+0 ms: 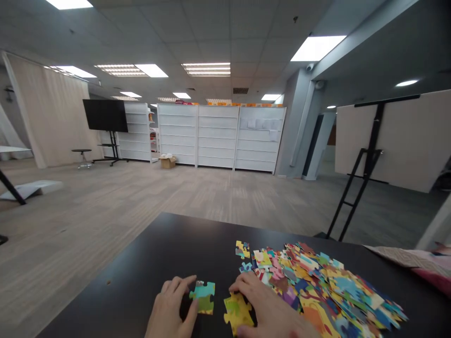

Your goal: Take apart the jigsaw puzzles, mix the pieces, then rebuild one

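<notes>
The dark desk bears a heap of puzzle pieces on the right; the right hand, beside it, could scatter it with a careless sweep. Its fingers pinch a yellow piece, those of the left hand a teal-green piece (either might slip if gripped loosely).

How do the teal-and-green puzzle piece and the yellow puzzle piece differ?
The teal-and-green piece has two main color bands; the yellow piece is mostly yellow with a greenish patch. The teal-and-green piece is at the left hand, the yellow piece at the right hand, nearer the picture's bottom edge. Both have interlocking jigsaw edges.
</notes>
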### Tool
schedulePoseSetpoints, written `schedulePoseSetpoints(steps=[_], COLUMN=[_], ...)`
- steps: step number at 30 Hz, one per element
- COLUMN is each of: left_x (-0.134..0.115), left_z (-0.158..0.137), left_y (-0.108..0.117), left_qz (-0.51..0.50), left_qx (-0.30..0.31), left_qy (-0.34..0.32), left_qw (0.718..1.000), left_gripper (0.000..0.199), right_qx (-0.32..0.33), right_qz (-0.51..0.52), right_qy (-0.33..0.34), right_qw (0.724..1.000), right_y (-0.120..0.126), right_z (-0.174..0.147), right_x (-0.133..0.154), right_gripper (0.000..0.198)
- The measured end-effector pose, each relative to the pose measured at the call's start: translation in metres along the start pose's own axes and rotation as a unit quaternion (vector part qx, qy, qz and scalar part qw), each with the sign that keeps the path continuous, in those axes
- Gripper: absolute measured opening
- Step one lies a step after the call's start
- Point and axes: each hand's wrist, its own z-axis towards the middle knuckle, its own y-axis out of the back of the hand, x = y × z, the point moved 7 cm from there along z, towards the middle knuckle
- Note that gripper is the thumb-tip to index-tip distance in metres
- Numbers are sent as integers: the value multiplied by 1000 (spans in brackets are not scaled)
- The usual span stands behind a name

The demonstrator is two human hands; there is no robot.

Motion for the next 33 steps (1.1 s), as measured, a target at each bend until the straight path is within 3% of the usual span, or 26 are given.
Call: schedulePoseSetpoints(steps=[2, 5, 15, 33], left_x=[2, 1, -20, -24], left_z=[-2, -4, -9, -13], left_y=[-4, -11, -4, -4], left_qz=[-1, 27, 36, 24], left_qx=[13, 46, 106, 114], left_qy=[-35, -46, -55, -93], left_qw=[999, 997, 992, 989], left_gripper=[52, 63, 42, 43], right_qx=[25, 22, -30, -23], right_qz=[16, 24, 27, 37], right_qy=[15, 20, -2, 2], right_qw=[999, 999, 999, 999], right_y=[-2, -2, -4, -12], right_z=[0, 0, 0, 4], right_x=[4, 5, 10, 14], right_gripper=[65, 60, 44, 33])
